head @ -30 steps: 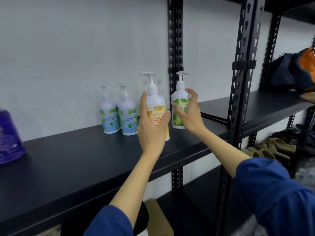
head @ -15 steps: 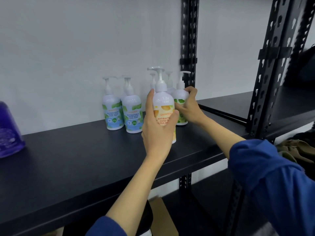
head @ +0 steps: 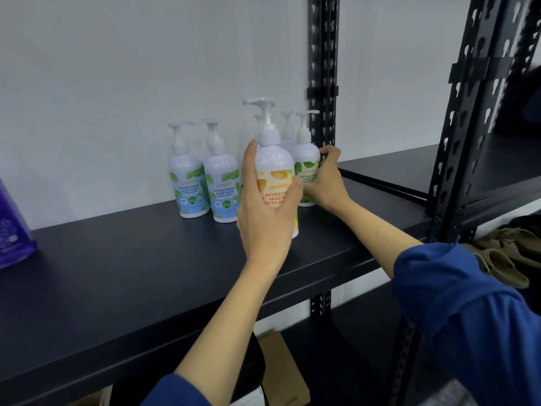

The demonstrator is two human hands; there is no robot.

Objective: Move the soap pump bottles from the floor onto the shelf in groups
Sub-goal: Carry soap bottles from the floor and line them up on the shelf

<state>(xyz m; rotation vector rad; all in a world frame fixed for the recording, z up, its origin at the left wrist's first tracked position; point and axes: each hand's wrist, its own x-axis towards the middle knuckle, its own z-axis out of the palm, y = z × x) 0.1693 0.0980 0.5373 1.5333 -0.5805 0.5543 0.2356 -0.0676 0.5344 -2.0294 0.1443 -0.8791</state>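
White wall behind a black metal shelf (head: 123,276) with slotted uprights (head: 322,68). Left hand (head: 268,212) wraps the orange bottle (head: 275,177), thumb on its left side, fingers curled round the front over the label; bottle upright, base at or just above the shelf board, hard to tell which since the hand covers it. Right hand (head: 325,183) grips the green bottle (head: 306,159) from the right, fingers bent round its side near the shoulder; bottle upright on the shelf, just behind and right of the orange one, touching or nearly so. 2 more pump heads (head: 287,115) poke up behind these, bodies mostly hidden. 2 mint bottles (head: 205,186) stand side by side to the left near the wall, touching each other, pumps facing left, apart from both hands. Purple container (head: 14,227) at far left edge of the shelf, cut off by the frame. Blue sleeves (head: 456,312) pushed up on both arms. Cardboard box (head: 281,367) under the shelf. Tan sandals (head: 503,256) on a lower level to the right. Second shelf bay (head: 497,171) continues right past the upright.
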